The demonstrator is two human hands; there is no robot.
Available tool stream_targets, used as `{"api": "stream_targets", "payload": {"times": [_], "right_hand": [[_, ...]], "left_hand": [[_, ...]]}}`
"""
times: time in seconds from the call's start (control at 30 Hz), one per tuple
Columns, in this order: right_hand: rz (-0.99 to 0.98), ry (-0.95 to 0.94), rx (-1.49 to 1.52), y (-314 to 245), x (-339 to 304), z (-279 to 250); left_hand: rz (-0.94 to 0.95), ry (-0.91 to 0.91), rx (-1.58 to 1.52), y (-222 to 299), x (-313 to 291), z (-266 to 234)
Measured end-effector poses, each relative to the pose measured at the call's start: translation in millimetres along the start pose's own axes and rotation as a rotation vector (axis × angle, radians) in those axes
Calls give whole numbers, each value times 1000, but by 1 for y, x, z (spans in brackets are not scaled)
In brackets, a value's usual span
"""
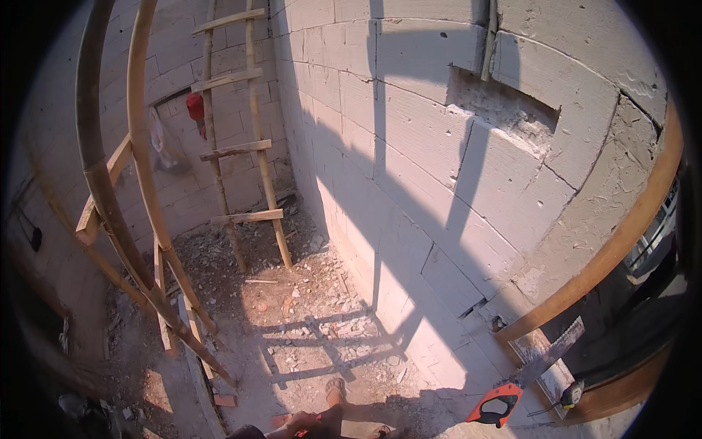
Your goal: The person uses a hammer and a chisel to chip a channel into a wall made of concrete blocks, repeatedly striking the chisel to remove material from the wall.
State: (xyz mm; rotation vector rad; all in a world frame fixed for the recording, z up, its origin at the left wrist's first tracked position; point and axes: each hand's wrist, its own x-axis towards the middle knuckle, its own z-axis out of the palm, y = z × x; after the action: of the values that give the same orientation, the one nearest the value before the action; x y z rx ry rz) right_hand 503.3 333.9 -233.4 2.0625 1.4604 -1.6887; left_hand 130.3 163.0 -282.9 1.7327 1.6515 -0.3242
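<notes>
My left hand (298, 422) shows only in part at the lower edge, its fingers closed. Black and red parts show beside it, but what it holds is mostly cut off by the frame. My right hand is out of view. Off to the right, a hand saw (497, 404) with an orange and black handle rests on the sill of an opening, its toothed blade pointing up and away. Close by the saw lies a tape measure (572, 394) at the edge of a whitish board (553, 373). Neither hand touches them.
A light block wall (431, 190) runs along the right, with a rectangular recess (504, 110) cut into it. A wooden ladder (256, 146) leans in the far corner. Bamboo poles (150, 190) stand at left. Rubble (314, 322) covers the ground around my sandalled foot (335, 388).
</notes>
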Motion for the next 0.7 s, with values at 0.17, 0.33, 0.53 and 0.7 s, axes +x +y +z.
{"api": "stream_targets", "payload": {"times": [0.17,0.33,0.53,0.7], "right_hand": [[124,-51,105,38,13,54],[-245,124,-100,-31,7,93],[-133,-472,915,-6,16,76],[178,-207,86,9,59,62]], "left_hand": [[-193,329,-609,-27,-38,-32],[-252,59,-644,-128,-29,-81],[-235,-185,-385,-153,25,-124],[254,-117,51,-96,84,-187]]}}
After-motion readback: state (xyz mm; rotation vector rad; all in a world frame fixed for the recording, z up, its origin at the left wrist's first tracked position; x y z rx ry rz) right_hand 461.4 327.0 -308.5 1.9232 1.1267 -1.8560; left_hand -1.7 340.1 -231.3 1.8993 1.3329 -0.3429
